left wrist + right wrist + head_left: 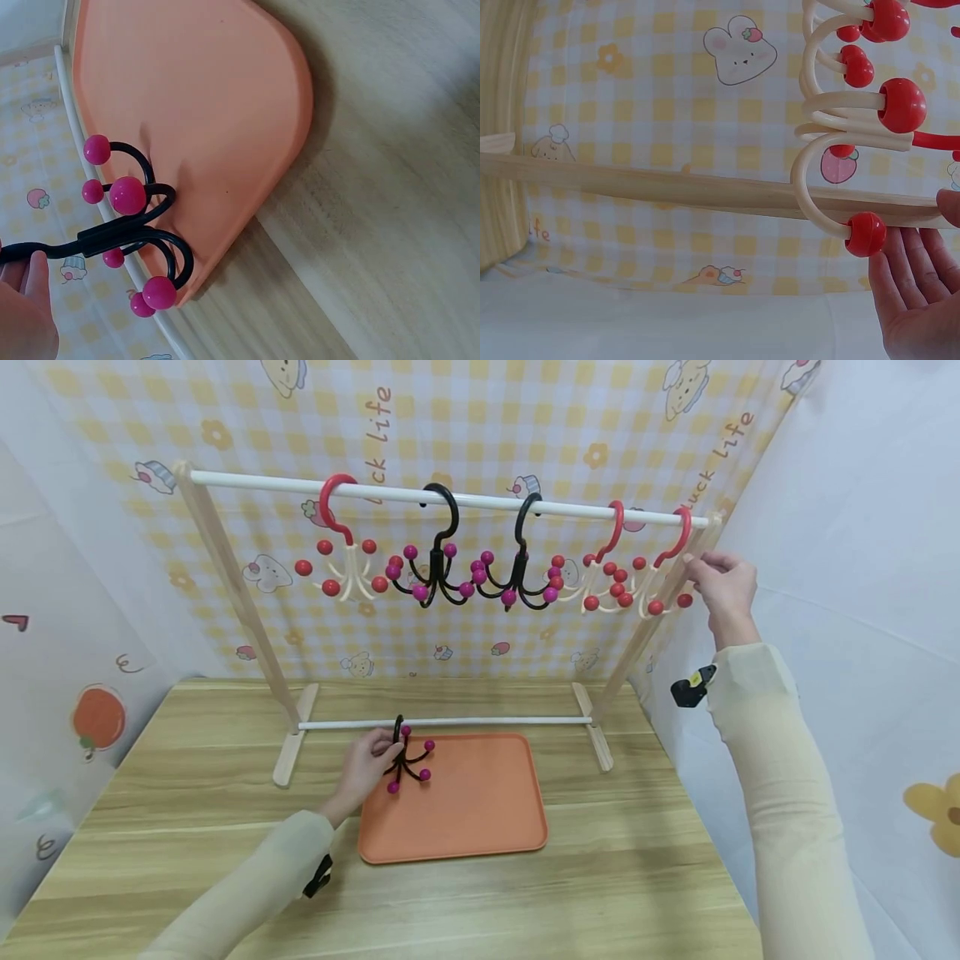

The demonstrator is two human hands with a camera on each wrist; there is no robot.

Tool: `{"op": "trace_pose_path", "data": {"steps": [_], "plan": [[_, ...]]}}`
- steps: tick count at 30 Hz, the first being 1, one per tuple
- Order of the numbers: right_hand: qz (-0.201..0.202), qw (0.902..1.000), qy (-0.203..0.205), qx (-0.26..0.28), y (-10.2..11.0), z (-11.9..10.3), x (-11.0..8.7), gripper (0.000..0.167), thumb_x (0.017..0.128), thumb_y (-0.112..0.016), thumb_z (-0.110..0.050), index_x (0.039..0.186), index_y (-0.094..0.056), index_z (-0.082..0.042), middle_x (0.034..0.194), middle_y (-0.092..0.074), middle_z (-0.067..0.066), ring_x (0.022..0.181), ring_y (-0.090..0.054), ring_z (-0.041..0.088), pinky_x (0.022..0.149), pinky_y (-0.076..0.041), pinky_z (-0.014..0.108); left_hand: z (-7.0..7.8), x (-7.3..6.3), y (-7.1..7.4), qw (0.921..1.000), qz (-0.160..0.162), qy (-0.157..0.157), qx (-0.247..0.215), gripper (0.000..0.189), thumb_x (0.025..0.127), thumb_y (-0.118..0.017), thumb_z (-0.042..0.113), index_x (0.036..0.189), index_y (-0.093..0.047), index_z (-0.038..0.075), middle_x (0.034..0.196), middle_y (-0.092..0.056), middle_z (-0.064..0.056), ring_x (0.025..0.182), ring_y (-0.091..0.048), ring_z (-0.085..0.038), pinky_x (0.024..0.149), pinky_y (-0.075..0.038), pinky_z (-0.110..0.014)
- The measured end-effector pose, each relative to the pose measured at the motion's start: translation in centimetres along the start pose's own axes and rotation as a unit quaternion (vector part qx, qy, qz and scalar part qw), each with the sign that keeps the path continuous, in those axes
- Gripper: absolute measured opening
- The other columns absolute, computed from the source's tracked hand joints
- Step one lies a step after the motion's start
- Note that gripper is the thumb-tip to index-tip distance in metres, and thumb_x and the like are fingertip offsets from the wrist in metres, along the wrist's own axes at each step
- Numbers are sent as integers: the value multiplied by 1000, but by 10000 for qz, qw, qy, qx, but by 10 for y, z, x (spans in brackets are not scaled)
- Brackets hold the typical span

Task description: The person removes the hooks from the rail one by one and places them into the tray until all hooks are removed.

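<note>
My left hand pinches the neck of a black rotating hook hanger, whose curved prongs end in magenta balls. The left wrist view has this hook hanger over the left rear part of an orange tray. At the upper right, my right hand holds the wooden side post of a rack, thumb on one face and fingers on the other. Beside that hand hangs a red-and-cream hook hanger; one of its red balls appears close to the fingers in the right wrist view.
Along the rack's white top bar hang two black hook hangers and two more red-and-cream ones. A lower white bar runs behind the tray. Wooden feet stand on the wood-grain table; a checked cloth hangs behind.
</note>
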State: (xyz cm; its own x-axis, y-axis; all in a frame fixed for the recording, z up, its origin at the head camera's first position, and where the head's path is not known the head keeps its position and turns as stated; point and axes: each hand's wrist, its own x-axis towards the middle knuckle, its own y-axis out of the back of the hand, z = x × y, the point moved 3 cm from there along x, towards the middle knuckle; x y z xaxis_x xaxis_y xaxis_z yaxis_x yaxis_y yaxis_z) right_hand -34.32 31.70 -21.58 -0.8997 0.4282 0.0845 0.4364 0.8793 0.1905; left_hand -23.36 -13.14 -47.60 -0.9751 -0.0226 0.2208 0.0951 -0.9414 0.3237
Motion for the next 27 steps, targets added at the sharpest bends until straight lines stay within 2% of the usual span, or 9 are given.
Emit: {"op": "trace_pose_path", "data": {"steps": [12, 14, 18, 19, 20, 21, 22, 25, 27], "plan": [[-17, 10000, -24, -54, 0, -1, 0, 60, 69, -67, -43, 120, -54, -13, 116, -52, 2, 105, -50, 14, 96, -29, 27, 2, 2, 10, 9996, -134, 216, 149, 24, 84, -61, 15, 98, -59, -4, 95, -62, -18, 88, -59, -27, 69, -49, -32], [-18, 10000, -26, -68, 0, -1, 0, 60, 69, -67, -43, 120, -54, -13, 116, -52, 2, 105, -50, 14, 96, -29, 27, -7, 7, 15, 9997, -145, 103, 175, 23, 84, -61, 16, 99, -59, -2, 95, -62, -17, 89, -59, -27, 69, -49, -32], [-22, 10000, -46, -63, 0, -1, 0, 60, 70, -67, -43, 120, -54, -13, 116, -52, 2, 105, -50, 13, 96, -28, 27, -80, 37, 20, 9975, 176, -514, 445, 25, 83, -60, 31, 100, -62, 13, 93, -64, -4, 83, -61, -15, 65, -49, -26], [-21, 10000, -48, -62, 0, -1, 0, 60, 70, -67, -43, 120, -53, -13, 115, -52, 1, 104, -50, 13, 96, -28, 28, -78, 39, 23, 9969, 228, -624, 433, 26, 82, -61, 32, 99, -62, 13, 92, -65, -4, 82, -61, -16, 66, -49, -26], [-17, 10000, -45, -61, 0, -1, 0, 59, 70, -67, -42, 120, -54, -13, 115, -53, 1, 104, -50, 13, 96, -28, 27, -68, 39, 27, 9965, 264, -608, 516, 27, 83, -61, 32, 99, -62, 12, 93, -65, -6, 82, -62, -18, 68, -49, -30], [-13, 10000, -45, -58, 0, -1, 0, 59, 71, -67, -42, 120, -54, -13, 114, -53, 1, 104, -50, 13, 96, -28, 27, -84, 45, 29, 9955, 253, -835, 375, 27, 82, -60, 34, 99, -63, 13, 93, -65, -4, 82, -62, -16, 68, -49, -28], [-12, 10000, -44, -60, 0, -1, 0, 59, 71, -67, -42, 120, -54, -13, 113, -53, 1, 104, -50, 13, 96, -29, 27, -64, 41, 34, 9958, 218, -788, 408, 29, 83, -60, 33, 101, -62, 10, 94, -65, -8, 83, -62, -20, 70, -49, -31], [-4, 10000, -24, -75, 0, -1, 0, 59, 70, -67, -42, 119, -54, -13, 112, -53, 1, 103, -51, 13, 96, -29, 27, 12, 27, 49, 9969, 48, -713, 342, 31, 85, -60, 23, 101, -60, -3, 97, -62, -18, 88, -59, -29, 75, -47, -36], [-1, 10000, -18, -69, 0, -1, 0, 59, 70, -67, -42, 119, -54, -12, 111, -53, 1, 102, -51, 13, 95, -30, 27, 22, 29, 55, 9961, 40, -790, 404, 29, 85, -59, 21, 102, -59, -3, 98, -62, -18, 89, -59, -28, 76, -47, -33]]}}
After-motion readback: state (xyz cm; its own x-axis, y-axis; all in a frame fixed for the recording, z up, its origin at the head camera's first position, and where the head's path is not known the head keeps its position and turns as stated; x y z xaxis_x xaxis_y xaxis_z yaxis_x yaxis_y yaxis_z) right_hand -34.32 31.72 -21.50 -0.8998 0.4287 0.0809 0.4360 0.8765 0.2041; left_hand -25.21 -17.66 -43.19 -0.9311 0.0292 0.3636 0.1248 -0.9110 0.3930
